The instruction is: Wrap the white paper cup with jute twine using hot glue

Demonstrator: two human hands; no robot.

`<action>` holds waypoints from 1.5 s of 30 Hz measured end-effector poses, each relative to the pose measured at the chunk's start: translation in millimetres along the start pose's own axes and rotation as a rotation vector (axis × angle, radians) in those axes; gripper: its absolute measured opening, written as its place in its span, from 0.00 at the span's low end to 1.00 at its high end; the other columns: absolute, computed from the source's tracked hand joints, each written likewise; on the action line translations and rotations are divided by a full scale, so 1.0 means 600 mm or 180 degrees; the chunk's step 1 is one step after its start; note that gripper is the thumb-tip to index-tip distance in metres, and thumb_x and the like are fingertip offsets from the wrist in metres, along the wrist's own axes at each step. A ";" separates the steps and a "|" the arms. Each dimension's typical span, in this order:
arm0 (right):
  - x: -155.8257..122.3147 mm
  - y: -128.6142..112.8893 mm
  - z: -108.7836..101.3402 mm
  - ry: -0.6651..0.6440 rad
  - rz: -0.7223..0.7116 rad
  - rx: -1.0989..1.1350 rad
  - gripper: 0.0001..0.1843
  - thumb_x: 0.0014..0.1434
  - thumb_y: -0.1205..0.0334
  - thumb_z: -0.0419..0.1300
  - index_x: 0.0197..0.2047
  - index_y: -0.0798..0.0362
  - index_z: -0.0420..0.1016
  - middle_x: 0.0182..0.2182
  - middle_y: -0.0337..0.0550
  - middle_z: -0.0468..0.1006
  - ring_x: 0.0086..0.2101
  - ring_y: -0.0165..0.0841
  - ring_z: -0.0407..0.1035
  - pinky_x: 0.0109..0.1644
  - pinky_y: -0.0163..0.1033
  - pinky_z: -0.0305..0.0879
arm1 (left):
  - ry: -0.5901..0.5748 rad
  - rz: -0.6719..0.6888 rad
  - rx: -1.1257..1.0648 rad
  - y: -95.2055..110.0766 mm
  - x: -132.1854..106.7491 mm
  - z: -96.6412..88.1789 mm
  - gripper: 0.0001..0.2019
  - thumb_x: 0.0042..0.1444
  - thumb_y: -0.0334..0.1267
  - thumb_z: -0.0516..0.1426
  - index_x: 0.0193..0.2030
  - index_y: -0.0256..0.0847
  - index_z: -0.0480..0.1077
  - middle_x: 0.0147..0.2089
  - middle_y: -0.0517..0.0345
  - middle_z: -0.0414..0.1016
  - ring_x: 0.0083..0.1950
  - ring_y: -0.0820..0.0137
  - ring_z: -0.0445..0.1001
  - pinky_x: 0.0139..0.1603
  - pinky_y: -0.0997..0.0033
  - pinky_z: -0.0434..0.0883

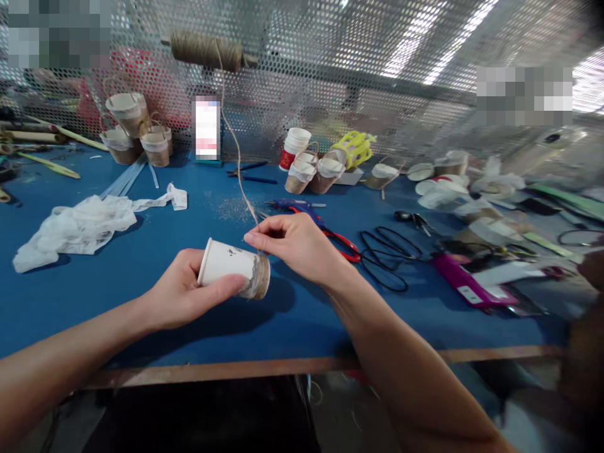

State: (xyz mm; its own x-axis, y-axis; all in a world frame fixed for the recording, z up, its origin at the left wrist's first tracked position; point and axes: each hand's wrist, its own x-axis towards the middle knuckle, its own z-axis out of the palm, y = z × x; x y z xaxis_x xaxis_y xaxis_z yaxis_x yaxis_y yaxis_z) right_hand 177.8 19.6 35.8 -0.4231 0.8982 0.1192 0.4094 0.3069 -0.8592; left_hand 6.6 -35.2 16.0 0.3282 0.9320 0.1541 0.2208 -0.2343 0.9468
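Bare forearms (401, 352) reach up over the wooden edge (221, 368) of a blue counter (85, 296), the right one crossing the lower right of the view. The left hand (177, 296) grips a white paper cup (221, 264) tipped on its side above the counter, rim to the left and base to the right; its thumb lies along the near side, and its other fingers are largely hidden behind the cup. Brown twine is wound in a band (260, 277) around the base end, next to a grey patch with a ragged edge. The right hand (299, 248) pinches the twine (238, 160) between thumb and forefinger just above that band, its fingers (274, 244) closed narrowly on the strand. From there the twine runs up to a spool (205, 50) on a rod in front of a perforated metal panel (292, 88).

White gauzy cloth (89, 220) lies crumpled to the left. Behind the right hand are a blue glue gun (285, 204) and red handles (349, 248), with a loop of black cord (391, 251) beside them. Small twine-wrapped cups (302, 173) stand farther back, near a stack of white cups (296, 141). At the right, a purple box (465, 283) rests on the counter.
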 end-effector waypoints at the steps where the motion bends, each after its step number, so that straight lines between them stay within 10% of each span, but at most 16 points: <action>1: 0.000 0.000 0.000 -0.0009 -0.0005 -0.0033 0.11 0.47 0.57 0.61 0.28 0.58 0.75 0.20 0.37 0.70 0.22 0.24 0.59 0.26 0.33 0.56 | 0.0006 -0.0026 -0.0002 0.001 0.000 0.000 0.10 0.45 0.35 0.56 0.17 0.36 0.63 0.16 0.66 0.55 0.18 0.80 0.51 0.16 0.80 0.53; 15: 0.015 0.016 0.004 -0.0290 0.0177 0.0137 0.11 0.49 0.58 0.60 0.30 0.59 0.74 0.22 0.38 0.71 0.23 0.25 0.61 0.28 0.33 0.57 | 0.0297 -0.0884 -0.1835 -0.016 0.011 0.005 0.04 0.41 0.34 0.62 0.26 0.37 0.75 0.24 0.59 0.75 0.24 0.75 0.69 0.26 0.78 0.66; 22: 0.022 0.024 0.000 0.0433 0.0223 -0.0168 0.13 0.55 0.56 0.54 0.33 0.59 0.68 0.23 0.41 0.71 0.24 0.26 0.65 0.28 0.33 0.61 | 0.0668 -0.1381 -0.2679 -0.011 0.037 -0.012 0.07 0.49 0.34 0.57 0.27 0.32 0.73 0.22 0.58 0.73 0.22 0.77 0.69 0.21 0.82 0.64; 29: 0.002 0.001 0.003 -0.0220 -0.0378 -0.0273 0.10 0.50 0.58 0.59 0.32 0.56 0.69 0.28 0.39 0.72 0.27 0.26 0.64 0.32 0.33 0.61 | 0.0826 -0.1673 -0.3015 -0.009 0.045 -0.022 0.11 0.54 0.33 0.52 0.30 0.33 0.74 0.24 0.56 0.75 0.22 0.75 0.71 0.21 0.79 0.65; 45: 0.001 -0.003 -0.006 -0.0666 0.0250 0.0914 0.09 0.52 0.58 0.57 0.28 0.56 0.66 0.23 0.36 0.68 0.25 0.24 0.60 0.30 0.33 0.57 | 0.0600 -0.0440 -0.2034 -0.032 0.029 -0.009 0.09 0.48 0.40 0.59 0.28 0.34 0.74 0.26 0.58 0.75 0.27 0.77 0.69 0.30 0.80 0.65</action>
State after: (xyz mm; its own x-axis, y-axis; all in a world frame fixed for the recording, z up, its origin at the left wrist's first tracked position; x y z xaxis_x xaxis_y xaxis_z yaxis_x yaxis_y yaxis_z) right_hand 179.7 20.7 39.2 -0.5678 0.8225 -0.0315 0.2159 0.1119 -0.9700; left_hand 2.7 -12.9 1.8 0.1574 0.9875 0.0115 -0.3559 0.0458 0.9334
